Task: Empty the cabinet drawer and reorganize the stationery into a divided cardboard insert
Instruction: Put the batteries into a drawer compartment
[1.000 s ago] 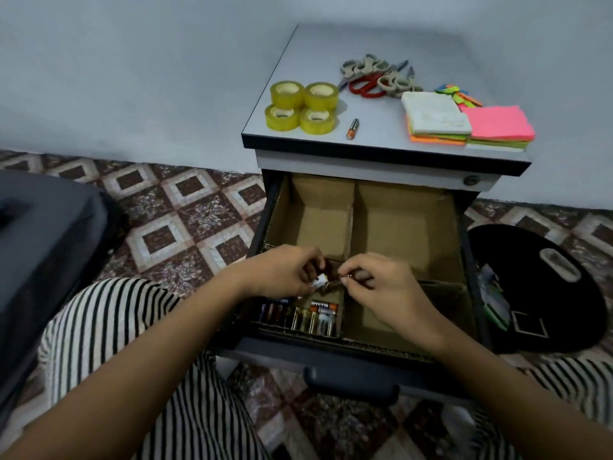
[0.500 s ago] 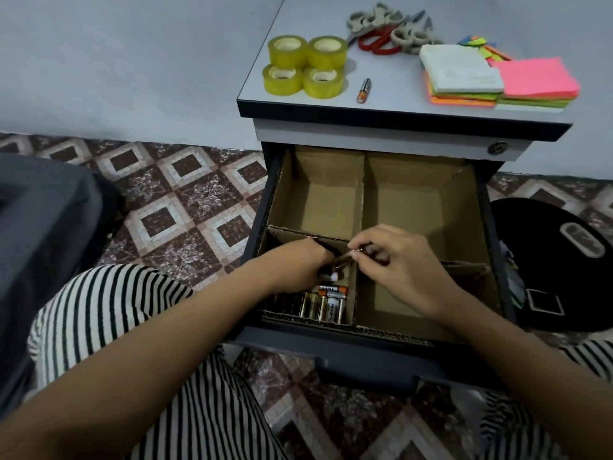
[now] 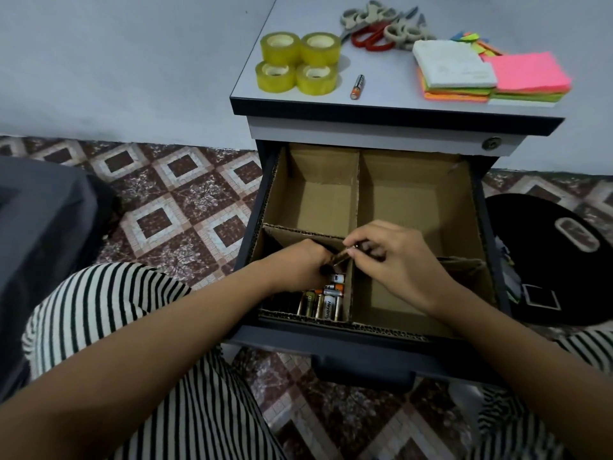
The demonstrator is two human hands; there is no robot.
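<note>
The right hand (image 3: 398,267) pinches a gold battery (image 3: 341,257) in its fingers, over the 7 o'clock compartment of the cardboard insert (image 3: 357,194), where more batteries (image 3: 326,302) lie. The left hand (image 3: 298,267) dips into that compartment with its fingers curled at the battery's lower end; I cannot tell whether they grasp it. Tape rolls (image 3: 298,63) sit at 10 o'clock on the cabinet top (image 3: 381,94).

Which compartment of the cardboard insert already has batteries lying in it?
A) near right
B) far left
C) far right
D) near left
D: the batteries lie in the near-left section of the cardboard insert, by the person's left arm; the far sections show bare cardboard.
</note>
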